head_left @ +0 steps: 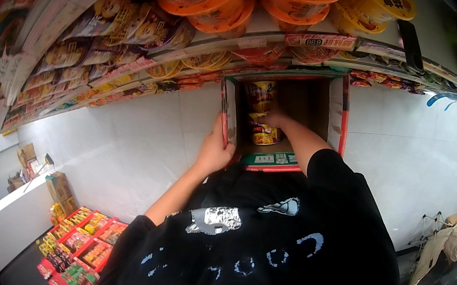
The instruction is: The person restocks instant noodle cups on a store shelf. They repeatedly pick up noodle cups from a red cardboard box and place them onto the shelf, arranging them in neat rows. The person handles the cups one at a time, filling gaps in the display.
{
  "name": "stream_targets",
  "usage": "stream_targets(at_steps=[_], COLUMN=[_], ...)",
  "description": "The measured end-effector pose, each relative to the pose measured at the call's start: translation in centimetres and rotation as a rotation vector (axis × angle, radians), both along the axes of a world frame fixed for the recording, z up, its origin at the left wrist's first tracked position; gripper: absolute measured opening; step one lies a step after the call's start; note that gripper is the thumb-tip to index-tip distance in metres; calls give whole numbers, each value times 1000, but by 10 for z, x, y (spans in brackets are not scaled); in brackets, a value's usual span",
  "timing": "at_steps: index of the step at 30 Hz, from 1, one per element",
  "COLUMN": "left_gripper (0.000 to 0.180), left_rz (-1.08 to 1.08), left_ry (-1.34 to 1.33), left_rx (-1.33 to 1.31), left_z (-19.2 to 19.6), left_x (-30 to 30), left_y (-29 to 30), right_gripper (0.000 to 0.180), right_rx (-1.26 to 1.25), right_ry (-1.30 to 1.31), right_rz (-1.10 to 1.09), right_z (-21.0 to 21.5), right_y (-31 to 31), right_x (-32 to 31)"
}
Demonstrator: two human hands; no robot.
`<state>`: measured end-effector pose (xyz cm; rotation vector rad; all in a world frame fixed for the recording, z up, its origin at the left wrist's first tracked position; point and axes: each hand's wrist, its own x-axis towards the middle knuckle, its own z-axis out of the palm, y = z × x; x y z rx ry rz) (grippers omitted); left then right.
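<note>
A cardboard box (344,116) with red and green edges is held against my front, its open top showing a dim brown inside. Wrapped round its left wall is my left hand (219,150), fingers closed on the edge. Along the left side inside lie several instant noodle cups (265,136), dark with yellow and red print. Reaching into the box, my right hand (273,118) is closed at the middle of this row, against a cup; its fingertips are partly hidden among the cups.
Shelves in front carry orange noodle bowls (221,2), yellow bowls (378,7) and bagged snacks (67,58) at left. A dark phone-like object (411,46) sits at the shelf edge. Red trays (84,245) of packets stand lower left; a folding rack (434,231) is at right.
</note>
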<state>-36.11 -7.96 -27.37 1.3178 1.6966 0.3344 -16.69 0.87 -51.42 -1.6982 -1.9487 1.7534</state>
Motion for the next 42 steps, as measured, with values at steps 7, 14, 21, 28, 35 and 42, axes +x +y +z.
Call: stream_targets(at_steps=[7, 14, 21, 28, 35, 42], left_gripper=[86, 85, 86, 84, 82, 81], left_rz=[-43, 1, -3, -5, -1, 12], left_ry=[42, 82, 86, 94, 70, 70], left_rx=[10, 40, -38, 5, 7, -29], left_z=[7, -3, 3, 0, 2, 4], left_x=[3, 5, 8, 6, 16, 17], left_y=[3, 4, 9, 0, 3, 10], right_gripper=[71, 85, 96, 107, 95, 94], right_rx=[-25, -174, -152, -67, -296, -150], right_ry=[-296, 68, 132, -76, -370, -439], right_rz=[579, 434, -146, -296, -165, -126], right_z=[-92, -90, -63, -28, 31, 22], right_y=[-8, -18, -21, -20, -3, -4], right_x=[-9, 0, -11, 3, 5, -10])
